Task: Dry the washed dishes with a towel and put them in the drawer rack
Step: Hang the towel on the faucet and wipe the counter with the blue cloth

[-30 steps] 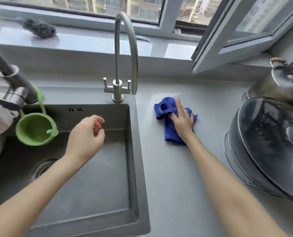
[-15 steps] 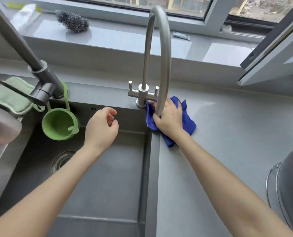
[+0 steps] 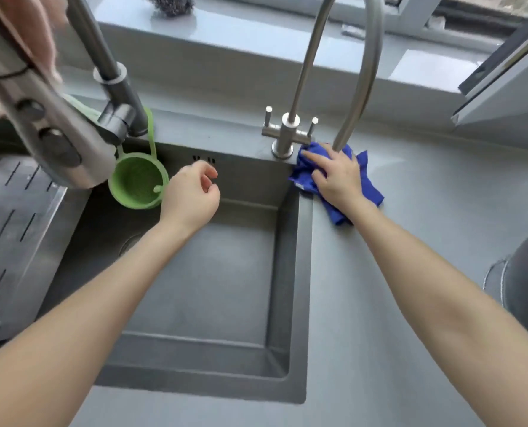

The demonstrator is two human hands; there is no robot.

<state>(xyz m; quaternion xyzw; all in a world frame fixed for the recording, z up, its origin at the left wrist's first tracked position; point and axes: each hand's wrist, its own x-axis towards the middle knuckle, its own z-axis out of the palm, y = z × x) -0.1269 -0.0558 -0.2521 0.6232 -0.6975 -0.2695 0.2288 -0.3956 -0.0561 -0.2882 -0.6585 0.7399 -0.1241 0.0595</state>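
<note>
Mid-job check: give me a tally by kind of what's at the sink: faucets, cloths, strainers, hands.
Faucets: 2, pull-down faucet, gooseneck faucet
Blue cloth: 1
Green strainer: 1
Hands: 2, left hand, right hand
Total: 6

— What are we seeing around us?
— We're looking down at a grey countertop (image 3: 426, 241) holding a dark sink (image 3: 287, 272).
— And behind?
— We're facing a grey window sill (image 3: 241, 41), with daylight coming in past an open window frame (image 3: 503, 78).
</note>
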